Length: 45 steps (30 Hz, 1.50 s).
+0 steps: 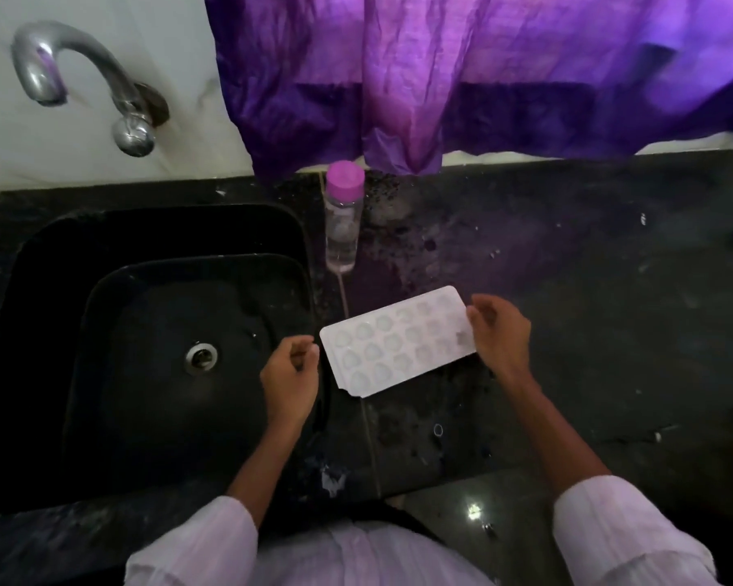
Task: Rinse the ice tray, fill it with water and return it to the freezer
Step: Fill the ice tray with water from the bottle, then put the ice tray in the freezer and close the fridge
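Note:
A white ice tray (394,344) with several rounded cells lies flat and slightly askew on the dark counter (589,310), just right of the sink. My left hand (290,374) hovers at the tray's left end, fingers loosely curled, a small gap away from it. At the tray's right end is my right hand (502,332), fingers apart and casting a shadow on the corner, gripping nothing. Whether the cells hold water I cannot tell.
A black sink (166,230) with a metal drain lies to the left, under a curved chrome tap (73,65) that is not running. A clear bottle with a pink cap (343,217) stands behind the tray. A purple curtain (483,78) hangs over the counter's back.

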Available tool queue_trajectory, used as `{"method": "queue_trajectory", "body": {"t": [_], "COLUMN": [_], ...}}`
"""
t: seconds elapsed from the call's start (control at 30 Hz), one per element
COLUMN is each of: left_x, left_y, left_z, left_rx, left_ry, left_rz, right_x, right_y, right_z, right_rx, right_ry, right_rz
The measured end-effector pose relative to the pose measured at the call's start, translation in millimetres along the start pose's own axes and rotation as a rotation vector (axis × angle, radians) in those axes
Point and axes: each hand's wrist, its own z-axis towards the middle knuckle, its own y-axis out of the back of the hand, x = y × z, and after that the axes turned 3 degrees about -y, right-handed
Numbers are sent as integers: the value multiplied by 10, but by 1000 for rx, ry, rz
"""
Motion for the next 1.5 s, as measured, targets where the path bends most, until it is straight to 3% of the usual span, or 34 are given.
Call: {"method": "queue_trajectory", "body": {"t": [0.3,0.6,0.8,1.2,1.5], "left_x": [-36,-156,-164,-302,-521], "left_y": [-115,-178,-227,-301,-409], "left_z": [-129,-229,-303,-623,-753], "left_rx": [86,7,-40,12,222], "left_ry": [122,280,308,283,240], "left_rz": [-5,-290,-317,-316,-250], "right_x": [-111,-181,-251,-535,-829], "right_y": [-85,-76,-26,311,714], "right_z": [74,136,87,-244,-785], "right_rx": [84,135,144,71,-144], "right_ry": [-10,-74,-95,-216,-388], "right_rz": [17,181,284,475,558]}}
